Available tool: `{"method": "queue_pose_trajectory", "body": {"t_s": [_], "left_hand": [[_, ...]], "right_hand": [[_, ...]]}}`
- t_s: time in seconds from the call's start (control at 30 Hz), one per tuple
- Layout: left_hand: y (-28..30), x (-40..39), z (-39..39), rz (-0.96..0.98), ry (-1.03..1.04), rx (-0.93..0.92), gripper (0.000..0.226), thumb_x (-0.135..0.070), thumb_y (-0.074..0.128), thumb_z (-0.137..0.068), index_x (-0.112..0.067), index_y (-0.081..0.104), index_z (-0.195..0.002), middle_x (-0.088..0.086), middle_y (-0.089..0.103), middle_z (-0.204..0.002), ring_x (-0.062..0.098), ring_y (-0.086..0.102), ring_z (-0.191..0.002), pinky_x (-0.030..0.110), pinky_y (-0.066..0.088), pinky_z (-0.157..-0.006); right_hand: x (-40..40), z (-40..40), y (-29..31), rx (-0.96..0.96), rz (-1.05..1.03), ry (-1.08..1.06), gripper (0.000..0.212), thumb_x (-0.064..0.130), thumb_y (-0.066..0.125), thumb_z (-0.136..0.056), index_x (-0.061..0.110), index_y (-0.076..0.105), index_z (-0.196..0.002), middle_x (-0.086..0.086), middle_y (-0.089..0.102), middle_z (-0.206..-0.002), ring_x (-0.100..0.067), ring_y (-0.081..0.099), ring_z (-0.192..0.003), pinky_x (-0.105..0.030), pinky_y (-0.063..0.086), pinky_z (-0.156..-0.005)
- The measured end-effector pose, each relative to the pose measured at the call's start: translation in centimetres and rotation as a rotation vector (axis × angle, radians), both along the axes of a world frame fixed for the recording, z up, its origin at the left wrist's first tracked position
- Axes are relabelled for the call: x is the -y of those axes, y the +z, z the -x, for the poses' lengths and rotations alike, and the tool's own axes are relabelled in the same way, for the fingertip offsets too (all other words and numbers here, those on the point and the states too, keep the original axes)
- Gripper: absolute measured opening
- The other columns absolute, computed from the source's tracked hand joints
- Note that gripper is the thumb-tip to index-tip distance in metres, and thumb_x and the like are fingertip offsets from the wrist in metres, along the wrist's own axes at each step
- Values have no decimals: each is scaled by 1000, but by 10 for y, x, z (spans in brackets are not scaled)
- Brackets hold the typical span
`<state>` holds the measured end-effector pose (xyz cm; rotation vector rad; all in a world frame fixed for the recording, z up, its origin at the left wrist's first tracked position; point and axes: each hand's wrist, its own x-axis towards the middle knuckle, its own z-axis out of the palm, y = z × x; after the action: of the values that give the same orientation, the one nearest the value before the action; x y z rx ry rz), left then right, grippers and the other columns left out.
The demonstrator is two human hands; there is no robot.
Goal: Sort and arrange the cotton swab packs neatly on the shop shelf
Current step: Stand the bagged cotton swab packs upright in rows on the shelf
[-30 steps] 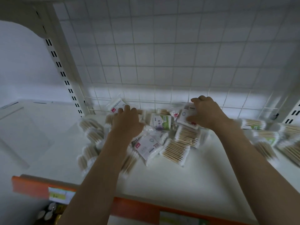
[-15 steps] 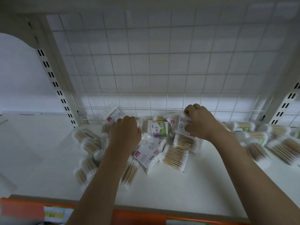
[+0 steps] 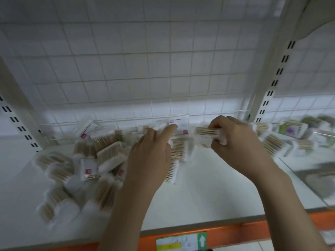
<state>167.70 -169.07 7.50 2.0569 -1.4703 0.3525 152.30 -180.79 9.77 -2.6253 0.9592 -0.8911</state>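
Observation:
Several clear cotton swab packs with wooden sticks lie in a loose heap (image 3: 101, 153) on the white shelf (image 3: 208, 192), mostly at the left and back. My right hand (image 3: 237, 144) grips one swab pack (image 3: 206, 132) by its end, lifted just above the shelf near the back grid. My left hand (image 3: 150, 156) reaches over the middle of the heap, index finger stretched toward a labelled pack (image 3: 178, 126); the packs under its palm are hidden. More packs (image 3: 282, 140) lie scattered at the right. The view is blurred by motion.
A white wire grid (image 3: 163, 69) closes the shelf's back. Slotted uprights stand at the left (image 3: 16, 120) and right (image 3: 273, 84). An orange price rail (image 3: 226, 234) with a label (image 3: 181, 241) runs along the front edge. A clear divider (image 3: 311, 174) borders the right side.
The view swung right. My right hand lifted a swab pack and moved rightward along the back; my left hand shifted right over the heap's middle and stretched its index finger.

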Motion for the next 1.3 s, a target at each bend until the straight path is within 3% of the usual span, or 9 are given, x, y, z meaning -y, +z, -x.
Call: {"method": "queue_pose_trajectory", "body": {"t_s": [0.13,0.3,0.57,0.73,0.83,0.93,1.03,1.23,1.3], "left_hand": [[-5,23,33,9,-35,-42,39,-19,31,-89,-27,55,-118,1,51,-111,24,53,-95,30,38,-68],[-7,55,88,33,-85,-68,34,-21,40,-88,-28,51,-119,-2,49,-110,17,51,-85,24,34,-69],[-15,104,210,35,-190,-181,67,-6,47,-89,-43,24,-140,-5,46,-122,11,48,-96,20,35,-73],[-17,126,276,87,-158,-356,79,-11,54,-89,-53,5,-135,-5,41,-142,0,38,-115,4,25,-70],[-19,130,298,82,-102,-401,71,-16,59,-87,-46,16,-135,-6,45,-137,2,41,-116,1,28,-69],[-15,136,306,48,-60,-308,53,-18,62,-85,-26,38,-133,-9,48,-127,7,44,-112,7,28,-74],[-8,146,309,51,-74,-221,46,-14,63,-84,-19,49,-127,-13,42,-110,-4,36,-95,0,28,-72],[-1,170,306,82,-114,-209,48,-11,61,-85,-24,50,-130,-7,55,-123,11,48,-114,23,36,-92],[0,179,309,107,-134,-239,49,-11,60,-86,-25,49,-131,-7,56,-126,14,50,-117,28,37,-95]], "right_hand": [[8,43,-9,63,-59,-86,26,4,61,-73,17,47,-90,4,52,-83,-10,47,-71,-19,33,-60],[31,102,-19,80,-65,-125,51,5,60,-75,22,54,-123,1,45,-92,-18,47,-73,-23,29,-61],[75,232,-26,135,-55,-191,19,14,63,-78,12,61,-98,-4,59,-80,-27,52,-79,-32,33,-65],[93,298,-29,191,-135,-150,18,9,63,-76,18,54,-89,4,59,-79,-15,52,-73,-22,35,-59],[102,318,-31,200,-150,-125,21,6,63,-76,19,51,-89,5,58,-79,-11,54,-72,-14,39,-62],[108,326,-31,226,-172,-81,32,6,61,-77,24,54,-103,4,62,-89,-21,58,-79,-38,51,-73],[118,326,-30,245,-155,-77,38,5,61,-77,23,58,-110,1,62,-93,-21,58,-82,-43,51,-76],[142,329,-26,251,-131,-136,27,8,61,-77,18,56,-101,3,60,-92,-13,51,-76,-15,39,-67],[150,331,-22,241,-105,-152,22,7,62,-77,16,56,-97,3,60,-86,-10,48,-67,-18,31,-60]]}}
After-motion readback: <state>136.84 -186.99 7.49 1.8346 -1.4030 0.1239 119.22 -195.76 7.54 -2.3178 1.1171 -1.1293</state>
